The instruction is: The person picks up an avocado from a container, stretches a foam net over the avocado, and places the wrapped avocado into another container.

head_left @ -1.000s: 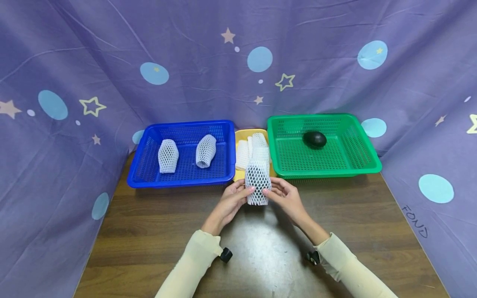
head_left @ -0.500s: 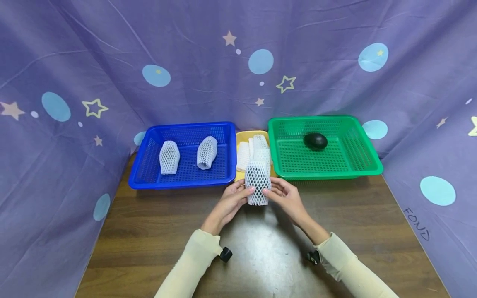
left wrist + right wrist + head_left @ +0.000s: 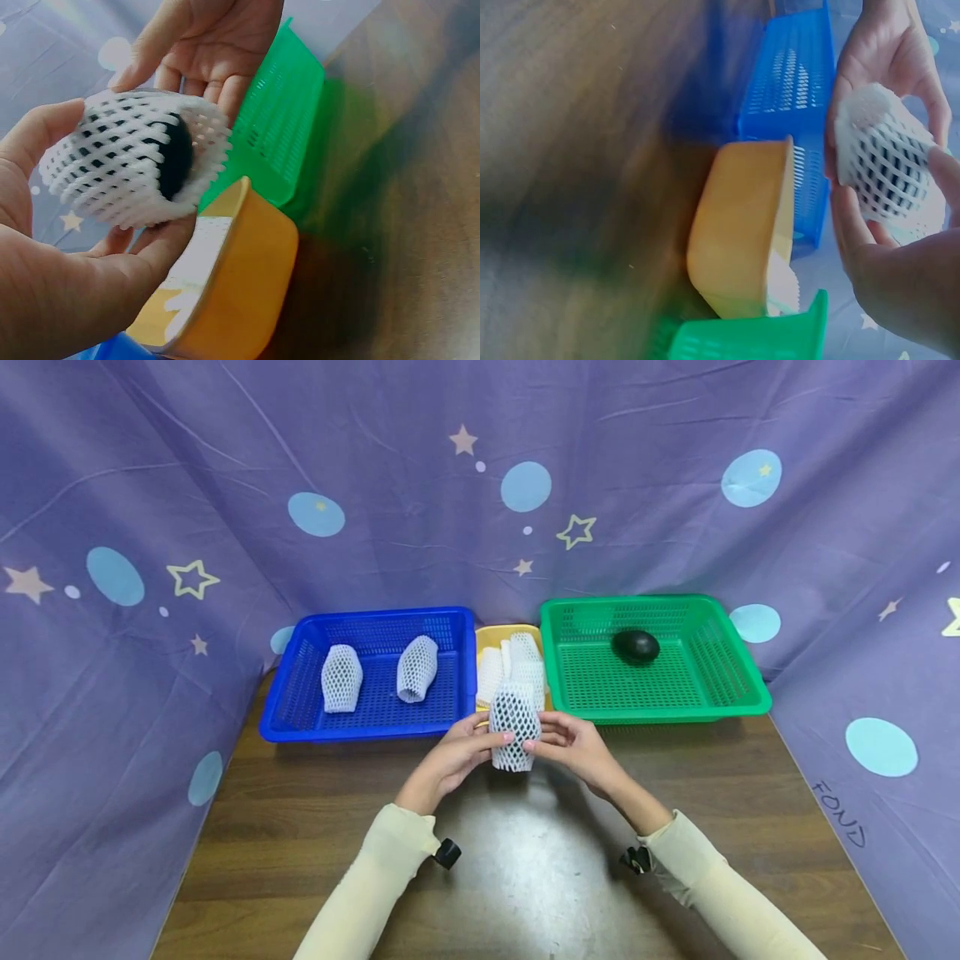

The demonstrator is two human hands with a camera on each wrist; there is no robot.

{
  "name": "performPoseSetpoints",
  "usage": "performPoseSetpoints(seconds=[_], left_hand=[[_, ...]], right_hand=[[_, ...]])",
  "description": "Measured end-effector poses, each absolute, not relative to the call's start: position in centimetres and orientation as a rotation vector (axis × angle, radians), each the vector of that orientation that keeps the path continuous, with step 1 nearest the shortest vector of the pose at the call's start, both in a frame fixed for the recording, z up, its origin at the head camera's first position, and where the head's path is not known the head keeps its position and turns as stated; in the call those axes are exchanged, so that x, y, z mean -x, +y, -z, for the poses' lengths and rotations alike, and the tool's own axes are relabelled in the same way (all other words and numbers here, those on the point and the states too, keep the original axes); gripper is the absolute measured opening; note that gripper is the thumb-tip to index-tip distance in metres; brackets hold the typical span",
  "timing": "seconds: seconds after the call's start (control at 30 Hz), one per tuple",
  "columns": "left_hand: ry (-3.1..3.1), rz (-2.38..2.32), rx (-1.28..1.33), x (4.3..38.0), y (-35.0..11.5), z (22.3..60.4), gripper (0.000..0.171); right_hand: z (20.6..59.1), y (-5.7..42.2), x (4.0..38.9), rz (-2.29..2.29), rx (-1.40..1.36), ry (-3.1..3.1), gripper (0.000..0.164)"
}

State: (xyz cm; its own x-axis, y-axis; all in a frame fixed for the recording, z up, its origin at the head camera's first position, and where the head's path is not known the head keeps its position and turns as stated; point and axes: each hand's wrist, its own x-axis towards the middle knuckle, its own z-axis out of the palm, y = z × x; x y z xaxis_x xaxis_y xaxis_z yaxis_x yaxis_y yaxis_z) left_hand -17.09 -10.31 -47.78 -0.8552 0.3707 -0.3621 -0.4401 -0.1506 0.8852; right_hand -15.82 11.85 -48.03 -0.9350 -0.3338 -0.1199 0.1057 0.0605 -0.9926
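Between both hands, above the table's back half, is a white foam net sleeve (image 3: 514, 727) around a dark, smooth, egg-shaped fruit (image 3: 175, 157), which looks like an avocado. My left hand (image 3: 452, 758) holds the sleeve from the left, thumb on the near face and fingers behind. From the right, my right hand (image 3: 579, 752) grips it the same way. The fruit's dark end shows inside the sleeve's open end in the left wrist view. A similar dark fruit (image 3: 636, 647) lies bare in the green basket (image 3: 660, 717).
Two sleeved pieces, one left (image 3: 342, 678) and one right (image 3: 417, 669), lie in the blue basket (image 3: 367, 730). Between the baskets stands a yellow bin (image 3: 259, 277) with several white foam sleeves (image 3: 527, 652). A purple curtain (image 3: 405, 552) hangs behind the wooden table (image 3: 300, 827).
Both hands have shifted slightly left with the sleeved fruit, and the right thumb and fingers have moved a little on it. The baskets and their contents stay put.
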Motion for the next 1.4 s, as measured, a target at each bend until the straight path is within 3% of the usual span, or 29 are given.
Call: performPoseSetpoints(seconds=[0.57, 0.83, 1.17, 1.3, 1.4], left_hand=[[1.642, -1.921, 0.024, 19.2, -11.2, 46.2, 0.055], [1.65, -1.941, 0.019, 19.9, -11.2, 45.3, 0.06], [1.667, -2.026, 0.075, 21.4, -13.5, 43.4, 0.057], [1.708, -2.023, 0.124, 22.2, -15.4, 41.9, 0.05], [1.757, -2.025, 0.185, 23.1, -17.0, 40.7, 0.028]], right_hand=[[43.8, 13.0, 19.5, 1.533, 0.282, 2.094, 0.058], [40.9, 13.6, 21.3, 1.371, 0.286, 2.146, 0.058], [37.7, 17.0, 24.2, 1.293, 0.311, 2.292, 0.052], [36.3, 18.7, 25.4, 1.265, 0.314, 2.359, 0.052], [35.5, 19.8, 26.5, 1.24, 0.314, 2.423, 0.053]])
